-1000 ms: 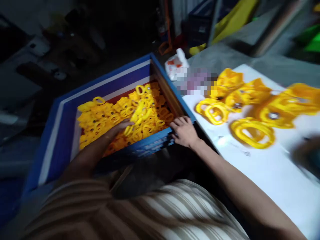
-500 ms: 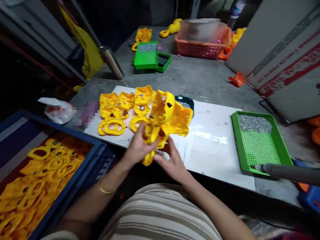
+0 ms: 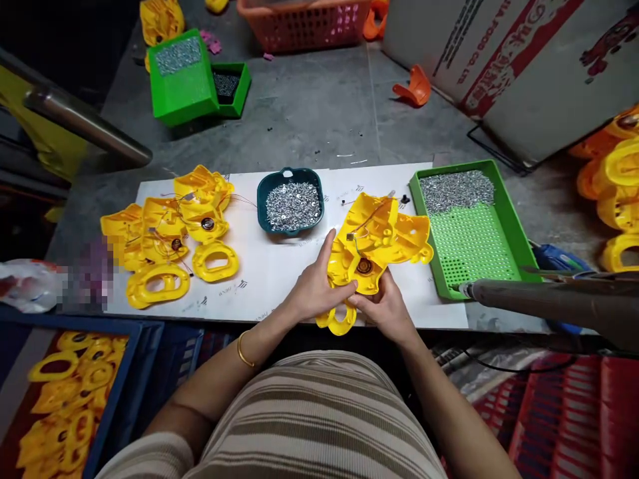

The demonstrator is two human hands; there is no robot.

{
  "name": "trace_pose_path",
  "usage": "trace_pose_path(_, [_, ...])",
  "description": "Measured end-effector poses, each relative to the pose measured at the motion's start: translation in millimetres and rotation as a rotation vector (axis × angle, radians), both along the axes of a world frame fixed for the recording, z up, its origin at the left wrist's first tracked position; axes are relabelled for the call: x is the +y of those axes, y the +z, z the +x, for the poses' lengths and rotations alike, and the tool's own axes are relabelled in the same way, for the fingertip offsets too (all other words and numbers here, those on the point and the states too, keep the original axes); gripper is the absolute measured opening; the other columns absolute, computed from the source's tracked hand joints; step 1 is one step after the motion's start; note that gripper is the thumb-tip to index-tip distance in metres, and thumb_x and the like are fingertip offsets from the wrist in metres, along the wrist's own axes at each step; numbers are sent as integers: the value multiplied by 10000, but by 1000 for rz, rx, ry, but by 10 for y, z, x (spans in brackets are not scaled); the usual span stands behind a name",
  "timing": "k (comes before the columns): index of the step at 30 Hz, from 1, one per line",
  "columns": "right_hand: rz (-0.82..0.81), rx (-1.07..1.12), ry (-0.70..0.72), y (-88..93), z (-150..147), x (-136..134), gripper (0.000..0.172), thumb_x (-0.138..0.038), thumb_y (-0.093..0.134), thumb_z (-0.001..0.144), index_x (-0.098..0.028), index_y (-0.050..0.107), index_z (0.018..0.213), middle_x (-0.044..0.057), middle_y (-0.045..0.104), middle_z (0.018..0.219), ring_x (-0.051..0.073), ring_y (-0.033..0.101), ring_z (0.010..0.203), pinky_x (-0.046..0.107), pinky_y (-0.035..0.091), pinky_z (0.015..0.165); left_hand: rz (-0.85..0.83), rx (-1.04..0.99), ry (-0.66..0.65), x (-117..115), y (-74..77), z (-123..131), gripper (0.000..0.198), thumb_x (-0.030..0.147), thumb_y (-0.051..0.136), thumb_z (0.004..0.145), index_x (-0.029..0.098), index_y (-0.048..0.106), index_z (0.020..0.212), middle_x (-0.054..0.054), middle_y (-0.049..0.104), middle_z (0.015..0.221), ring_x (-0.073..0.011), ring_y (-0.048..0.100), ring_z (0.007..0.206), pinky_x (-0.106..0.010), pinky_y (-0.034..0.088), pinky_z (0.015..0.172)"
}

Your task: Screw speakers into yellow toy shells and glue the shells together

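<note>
Over the front edge of the white paper, both my hands hold a yellow plastic toy shell (image 3: 382, 229), its hollow inside facing up. Thin wires and a dark round speaker-like part (image 3: 365, 266) show inside it. My left hand (image 3: 317, 289) grips the left side, with its thumb across the lower part. My right hand (image 3: 388, 307) closes on the lower right edge. A yellow ring-shaped part (image 3: 342, 320) hangs below, between the hands. Beyond the left hand stands a dark teal dish (image 3: 261, 216) of small metal screws. More open yellow shells (image 3: 164, 223) lie on the paper at left.
A green tray (image 3: 514, 233) with metal pieces lies at right, a grey rod-shaped tool (image 3: 539, 299) across its corner. Green boxes (image 3: 180, 93), an orange basket (image 3: 304, 30) and a carton (image 3: 504, 60) stand behind. A blue crate (image 3: 132, 372) of yellow parts is at lower left.
My view has turned down and rightward. Both hands have carried the yellow shell right, away from the other shells, and its inside now shows. The teal dish is uncovered.
</note>
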State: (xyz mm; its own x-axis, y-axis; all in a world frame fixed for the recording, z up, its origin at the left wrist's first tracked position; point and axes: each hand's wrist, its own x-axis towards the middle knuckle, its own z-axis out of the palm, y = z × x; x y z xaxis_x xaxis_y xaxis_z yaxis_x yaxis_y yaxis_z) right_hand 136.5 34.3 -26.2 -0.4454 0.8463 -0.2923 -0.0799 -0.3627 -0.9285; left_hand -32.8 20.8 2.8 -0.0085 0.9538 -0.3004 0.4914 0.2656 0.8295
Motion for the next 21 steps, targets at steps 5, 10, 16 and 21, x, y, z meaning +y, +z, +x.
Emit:
trace_pose_path(5, [63,-133,-80,69,248,127,526,-463,695,785,-207,515,1209,95,650,1247,229,652,1099,379,566,933,8,23,52,54,-13,-84,962,345,661,813,226,66,1560,-104,556,1406,-271,605,1208,-395,513,1003])
trace_pose_path(10, [68,-384,-23,48,627,107,537,-481,668,799,-180,545,1226,90,689,1032,193,682,761,321,593,624,104,495,87,42,-22,-55,1005,400,701,757,221,111,1551,-155,357,1545,-362,425,1368,-493,483,1017])
trace_pose_path(16, [320,-756,-133,30,736,-85,606,-471,630,830,-156,507,1333,99,686,942,167,630,596,323,545,536,165,624,103,3,-46,-50,1021,457,678,778,203,75,1561,-157,344,1545,-341,383,1391,-502,426,1082])
trace_pose_path(21, [454,-1006,-93,120,704,-164,563,-457,574,864,-165,507,1341,19,669,706,177,622,575,317,518,599,143,659,41,-22,28,-81,1066,559,697,751,248,81,1563,-135,339,1554,-357,405,1371,-513,424,1079])
